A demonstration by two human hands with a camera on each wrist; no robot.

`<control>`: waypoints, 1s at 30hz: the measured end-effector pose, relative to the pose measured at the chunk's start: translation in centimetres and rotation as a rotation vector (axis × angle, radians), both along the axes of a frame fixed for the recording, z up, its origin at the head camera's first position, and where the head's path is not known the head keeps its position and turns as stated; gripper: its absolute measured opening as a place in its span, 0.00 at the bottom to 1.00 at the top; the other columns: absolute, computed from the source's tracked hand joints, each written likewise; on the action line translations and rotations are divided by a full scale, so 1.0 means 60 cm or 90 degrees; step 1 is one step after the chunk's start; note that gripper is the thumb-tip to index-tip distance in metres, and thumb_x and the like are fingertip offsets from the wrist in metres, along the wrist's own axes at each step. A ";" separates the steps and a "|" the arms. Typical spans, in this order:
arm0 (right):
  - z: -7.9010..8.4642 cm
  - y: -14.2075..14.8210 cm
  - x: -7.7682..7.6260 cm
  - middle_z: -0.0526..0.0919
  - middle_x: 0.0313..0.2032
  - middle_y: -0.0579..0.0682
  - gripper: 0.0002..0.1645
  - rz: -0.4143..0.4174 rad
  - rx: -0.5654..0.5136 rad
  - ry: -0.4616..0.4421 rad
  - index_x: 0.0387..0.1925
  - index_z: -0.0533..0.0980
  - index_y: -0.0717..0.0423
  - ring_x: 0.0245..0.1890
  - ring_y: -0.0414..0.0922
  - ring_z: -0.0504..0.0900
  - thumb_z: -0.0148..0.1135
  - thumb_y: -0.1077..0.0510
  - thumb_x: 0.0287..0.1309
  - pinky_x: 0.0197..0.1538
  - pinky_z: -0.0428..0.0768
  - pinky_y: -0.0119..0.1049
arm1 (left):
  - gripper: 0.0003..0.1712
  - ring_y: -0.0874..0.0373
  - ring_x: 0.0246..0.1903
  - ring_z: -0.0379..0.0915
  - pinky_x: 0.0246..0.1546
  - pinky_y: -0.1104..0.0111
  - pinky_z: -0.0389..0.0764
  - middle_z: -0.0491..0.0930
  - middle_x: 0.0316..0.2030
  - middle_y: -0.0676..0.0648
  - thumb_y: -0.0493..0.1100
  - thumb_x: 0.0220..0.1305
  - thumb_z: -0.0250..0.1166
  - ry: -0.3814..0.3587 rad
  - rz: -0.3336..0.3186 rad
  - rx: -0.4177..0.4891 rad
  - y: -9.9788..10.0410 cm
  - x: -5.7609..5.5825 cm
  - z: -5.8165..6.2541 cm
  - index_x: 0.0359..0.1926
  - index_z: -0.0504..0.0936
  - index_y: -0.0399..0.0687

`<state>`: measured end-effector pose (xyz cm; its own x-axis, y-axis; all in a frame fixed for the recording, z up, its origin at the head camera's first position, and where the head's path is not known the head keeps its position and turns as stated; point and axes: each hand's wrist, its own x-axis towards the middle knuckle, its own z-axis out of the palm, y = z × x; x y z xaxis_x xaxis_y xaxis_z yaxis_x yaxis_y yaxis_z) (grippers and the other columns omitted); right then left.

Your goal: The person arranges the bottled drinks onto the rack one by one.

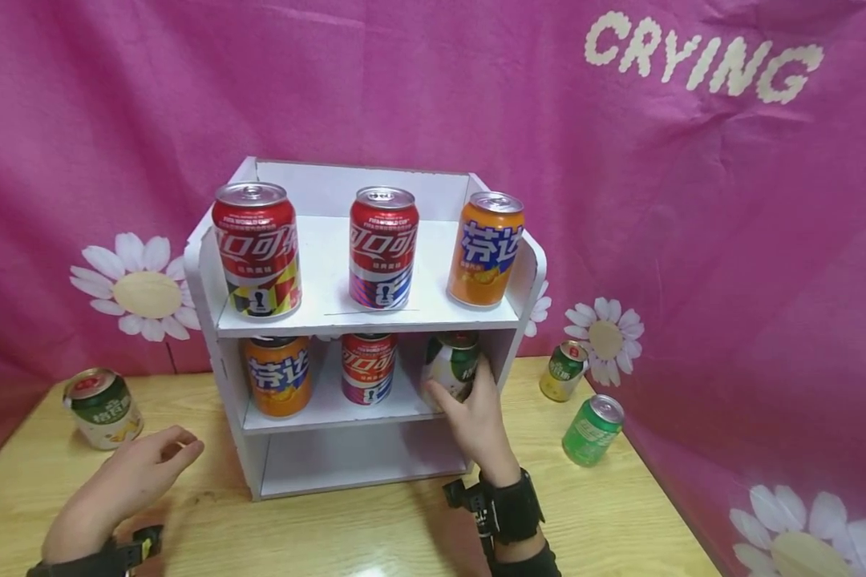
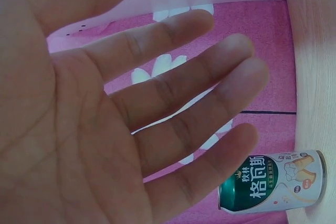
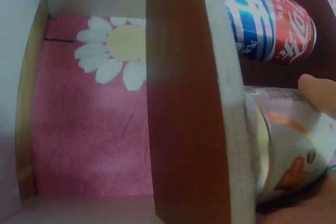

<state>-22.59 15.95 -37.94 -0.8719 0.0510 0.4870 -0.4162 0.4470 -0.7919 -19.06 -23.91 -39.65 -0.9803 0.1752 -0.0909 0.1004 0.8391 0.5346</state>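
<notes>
My right hand (image 1: 476, 417) grips a green-and-white drink can (image 1: 451, 365) at the right end of the middle level of a white shelf unit (image 1: 375, 324). Thumb and fingers lie on either side of the can. In the right wrist view the can (image 3: 294, 135) has its base close over the shelf board, beside a red cola can (image 3: 273, 22). My left hand (image 1: 133, 477) holds nothing; it hovers over the table left of the shelf, fingers loosely extended in the left wrist view. Nearest to it stands another green-and-white can (image 1: 104, 409).
Two red cola cans (image 1: 256, 248) and an orange soda can (image 1: 485, 250) stand on the top level. Another orange can (image 1: 279, 375) is at the middle level's left. Right of the shelf, a green can (image 1: 593, 430) and a green-topped can (image 1: 564, 371) stand on the wooden table (image 1: 606, 513).
</notes>
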 end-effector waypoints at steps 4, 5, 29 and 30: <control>0.000 0.005 0.000 0.69 0.55 0.64 0.46 0.010 0.026 -0.020 0.68 0.50 0.64 0.54 0.55 0.71 0.65 0.54 0.58 0.58 0.69 0.51 | 0.23 0.40 0.42 0.76 0.38 0.49 0.76 0.80 0.41 0.37 0.53 0.73 0.48 0.004 0.003 -0.007 -0.001 0.000 0.000 0.47 0.78 0.37; 0.000 0.005 0.000 0.68 0.57 0.65 0.48 0.010 0.031 -0.027 0.69 0.47 0.64 0.55 0.55 0.70 0.64 0.53 0.59 0.59 0.68 0.52 | 0.23 0.40 0.42 0.76 0.38 0.49 0.76 0.80 0.41 0.36 0.53 0.73 0.48 0.006 0.002 -0.008 -0.002 -0.001 0.000 0.47 0.77 0.37; -0.002 0.000 0.000 0.68 0.56 0.63 0.54 -0.049 0.075 -0.024 0.68 0.50 0.64 0.54 0.54 0.71 0.73 0.56 0.47 0.59 0.69 0.50 | 0.30 0.37 0.43 0.74 0.39 0.48 0.75 0.79 0.42 0.33 0.58 0.72 0.46 -0.031 0.004 -0.010 -0.003 -0.003 -0.002 0.49 0.76 0.34; -0.002 0.000 0.000 0.68 0.56 0.63 0.55 -0.055 0.080 -0.022 0.68 0.50 0.64 0.54 0.54 0.71 0.73 0.55 0.46 0.59 0.69 0.50 | 0.30 0.37 0.43 0.75 0.38 0.48 0.75 0.79 0.42 0.33 0.58 0.72 0.46 -0.029 0.004 -0.010 -0.003 -0.002 -0.003 0.49 0.76 0.34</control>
